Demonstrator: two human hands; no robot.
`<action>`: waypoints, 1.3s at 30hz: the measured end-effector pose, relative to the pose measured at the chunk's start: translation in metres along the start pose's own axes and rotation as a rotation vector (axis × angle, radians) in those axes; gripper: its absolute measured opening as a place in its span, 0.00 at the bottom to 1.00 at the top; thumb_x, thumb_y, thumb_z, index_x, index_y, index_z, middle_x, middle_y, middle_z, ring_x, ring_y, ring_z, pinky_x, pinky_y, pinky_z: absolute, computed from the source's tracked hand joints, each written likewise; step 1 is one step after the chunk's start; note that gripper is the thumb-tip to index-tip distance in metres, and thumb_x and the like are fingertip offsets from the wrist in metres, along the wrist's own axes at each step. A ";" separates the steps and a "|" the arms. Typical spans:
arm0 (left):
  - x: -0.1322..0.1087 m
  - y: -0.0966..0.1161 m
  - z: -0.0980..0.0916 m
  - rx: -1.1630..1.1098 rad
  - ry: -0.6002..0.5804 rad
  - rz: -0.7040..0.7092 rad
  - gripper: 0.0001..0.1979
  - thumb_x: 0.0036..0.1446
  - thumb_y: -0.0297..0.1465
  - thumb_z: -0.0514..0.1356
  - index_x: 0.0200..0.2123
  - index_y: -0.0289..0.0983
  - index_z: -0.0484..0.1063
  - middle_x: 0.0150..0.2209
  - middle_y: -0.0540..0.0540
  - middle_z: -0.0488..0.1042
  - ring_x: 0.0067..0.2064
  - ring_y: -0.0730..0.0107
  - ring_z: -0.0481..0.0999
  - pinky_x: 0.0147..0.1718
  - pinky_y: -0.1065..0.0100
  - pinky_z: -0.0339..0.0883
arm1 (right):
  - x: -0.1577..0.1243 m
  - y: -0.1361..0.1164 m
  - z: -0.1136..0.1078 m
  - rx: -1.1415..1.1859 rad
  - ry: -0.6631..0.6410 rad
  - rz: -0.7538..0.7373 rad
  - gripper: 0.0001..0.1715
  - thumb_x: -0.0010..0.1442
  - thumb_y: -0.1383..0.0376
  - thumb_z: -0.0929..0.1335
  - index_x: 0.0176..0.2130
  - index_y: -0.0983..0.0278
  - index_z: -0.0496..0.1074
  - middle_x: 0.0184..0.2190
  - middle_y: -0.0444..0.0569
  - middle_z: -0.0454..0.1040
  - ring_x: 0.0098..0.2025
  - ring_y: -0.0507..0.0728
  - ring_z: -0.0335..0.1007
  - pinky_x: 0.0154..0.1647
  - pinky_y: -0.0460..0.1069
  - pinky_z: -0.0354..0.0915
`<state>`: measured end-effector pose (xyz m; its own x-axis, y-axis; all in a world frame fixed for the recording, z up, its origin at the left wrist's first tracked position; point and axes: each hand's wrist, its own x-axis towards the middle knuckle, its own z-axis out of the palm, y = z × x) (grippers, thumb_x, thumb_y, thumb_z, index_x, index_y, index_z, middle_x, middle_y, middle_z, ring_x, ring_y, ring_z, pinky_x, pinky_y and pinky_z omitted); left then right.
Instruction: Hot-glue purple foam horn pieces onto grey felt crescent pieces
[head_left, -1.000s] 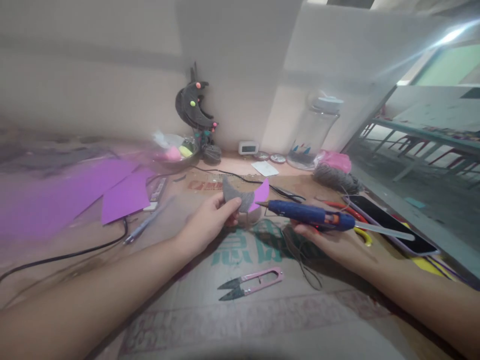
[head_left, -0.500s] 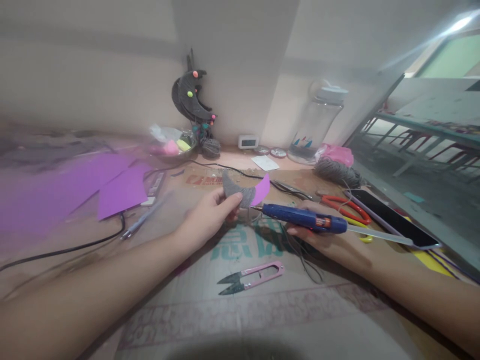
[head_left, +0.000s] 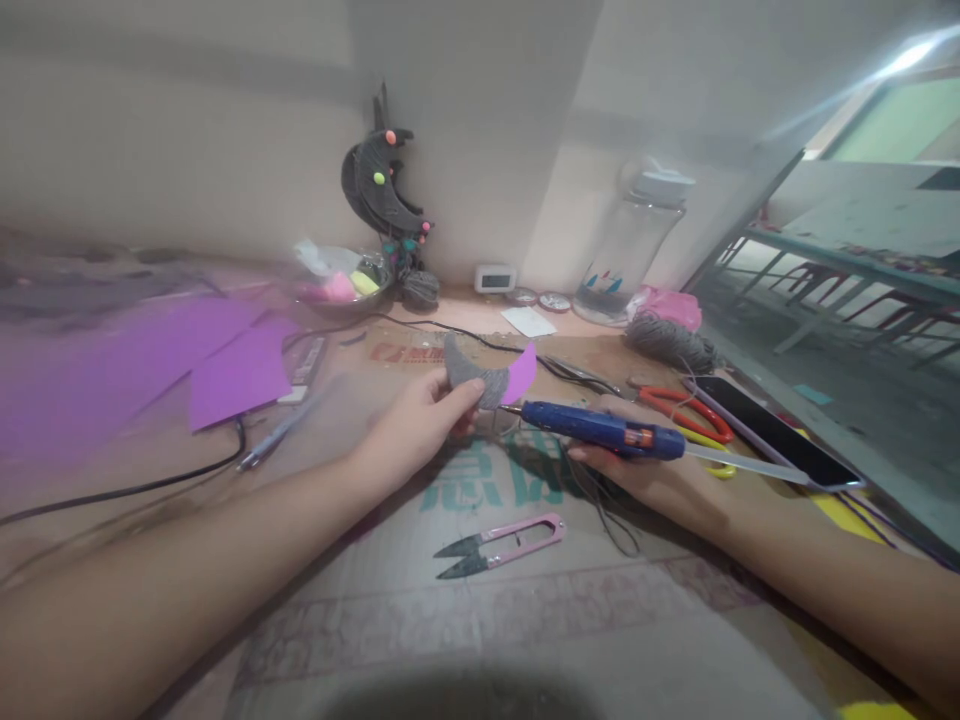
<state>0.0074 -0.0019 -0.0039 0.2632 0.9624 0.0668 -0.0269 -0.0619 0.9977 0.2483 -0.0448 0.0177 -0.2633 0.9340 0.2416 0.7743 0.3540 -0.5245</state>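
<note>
My left hand (head_left: 420, 425) pinches a crescent-shaped piece (head_left: 480, 378) that is grey on the left and purple at its right tip, held just above the table. My right hand (head_left: 637, 470) grips a blue hot glue gun (head_left: 600, 428) lying level, with a clear glue stick poking out of its back. The gun's nozzle points left and sits right at the lower edge of the crescent, close to the left fingertips.
Pink thread snips (head_left: 499, 545) lie near me on the cardboard mat (head_left: 525, 610). Orange scissors (head_left: 686, 412), a phone (head_left: 772, 432) and grey yarn (head_left: 667, 342) are on the right. Purple sheets (head_left: 236, 372), a black cable (head_left: 150, 488), a bowl (head_left: 345, 285), a black moon ornament (head_left: 379, 190) and a jar (head_left: 634, 245) stand behind.
The glue gun has slid left, bringing its nozzle up to the crescent piece. The left hand has kept its pinch on the piece.
</note>
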 end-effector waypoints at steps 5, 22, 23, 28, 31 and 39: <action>0.001 0.000 0.000 -0.011 0.010 0.002 0.12 0.55 0.38 0.60 0.25 0.38 0.65 0.21 0.54 0.66 0.23 0.75 0.65 0.24 0.71 0.59 | 0.000 -0.001 0.000 0.000 0.002 -0.018 0.13 0.55 0.55 0.68 0.28 0.61 0.66 0.22 0.44 0.70 0.25 0.55 0.66 0.24 0.49 0.61; -0.001 0.004 0.003 -0.048 0.012 -0.044 0.13 0.53 0.40 0.61 0.26 0.37 0.66 0.22 0.54 0.66 0.23 0.75 0.65 0.24 0.71 0.59 | 0.001 0.003 0.002 -0.051 0.021 -0.045 0.12 0.54 0.55 0.69 0.27 0.60 0.68 0.21 0.43 0.70 0.23 0.54 0.66 0.22 0.49 0.61; -0.001 0.004 0.003 -0.058 0.007 -0.053 0.12 0.53 0.40 0.61 0.27 0.37 0.66 0.22 0.54 0.66 0.23 0.75 0.65 0.24 0.71 0.59 | 0.001 0.003 0.001 -0.061 0.021 -0.041 0.13 0.54 0.55 0.69 0.26 0.60 0.68 0.21 0.43 0.69 0.24 0.54 0.66 0.23 0.49 0.61; -0.001 0.004 0.003 -0.060 -0.002 -0.048 0.13 0.54 0.40 0.61 0.27 0.37 0.66 0.22 0.55 0.66 0.23 0.76 0.65 0.25 0.72 0.59 | 0.001 0.001 0.000 -0.038 -0.032 0.011 0.14 0.55 0.54 0.68 0.27 0.61 0.67 0.23 0.43 0.70 0.26 0.55 0.68 0.26 0.48 0.62; -0.001 0.003 0.003 -0.053 -0.002 -0.044 0.12 0.54 0.39 0.61 0.26 0.37 0.66 0.22 0.55 0.66 0.23 0.75 0.65 0.25 0.72 0.59 | 0.001 0.000 0.000 -0.039 -0.010 0.005 0.14 0.54 0.54 0.69 0.27 0.61 0.67 0.22 0.43 0.69 0.25 0.54 0.66 0.25 0.48 0.61; -0.001 0.005 0.002 0.000 -0.004 -0.036 0.12 0.55 0.39 0.59 0.26 0.37 0.65 0.21 0.55 0.66 0.23 0.75 0.64 0.24 0.72 0.57 | -0.001 0.000 0.000 -0.014 -0.008 0.047 0.13 0.54 0.56 0.69 0.27 0.61 0.67 0.23 0.42 0.69 0.25 0.53 0.65 0.25 0.48 0.61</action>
<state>0.0091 -0.0039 0.0009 0.2677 0.9630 0.0305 -0.0167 -0.0270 0.9995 0.2483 -0.0456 0.0172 -0.2306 0.9500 0.2105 0.7939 0.3088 -0.5237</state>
